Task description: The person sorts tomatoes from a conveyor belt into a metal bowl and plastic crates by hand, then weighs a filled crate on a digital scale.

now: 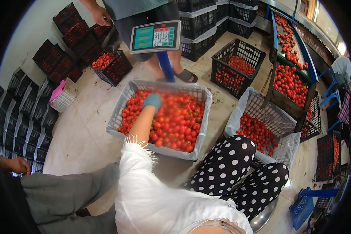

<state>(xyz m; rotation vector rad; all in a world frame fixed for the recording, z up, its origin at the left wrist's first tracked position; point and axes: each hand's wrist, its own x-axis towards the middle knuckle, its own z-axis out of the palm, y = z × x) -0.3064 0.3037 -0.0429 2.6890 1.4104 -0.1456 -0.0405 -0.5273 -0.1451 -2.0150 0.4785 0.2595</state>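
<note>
My left hand (152, 102), in a blue glove, reaches into a plastic crate (114, 128) lined with clear film. It touches the small red tomatoes (178, 128) at the crate's left-centre; the fingers are blurred and partly hidden, so their hold does not show. Tomatoes right of the hand look blurred. A digital scale's display (155, 37) stands on a blue post behind this crate. Near my knees, to the right, is another lined crate (286, 146) with fewer tomatoes. My right hand is out of view.
A sloping metal chute (308, 76) holding tomatoes ends beside the right crate. A black crate (237, 55) of tomatoes stands behind. Crate stacks (20, 114) line the left wall. One person stands behind the scale; another person's legs (67, 190) are at lower left.
</note>
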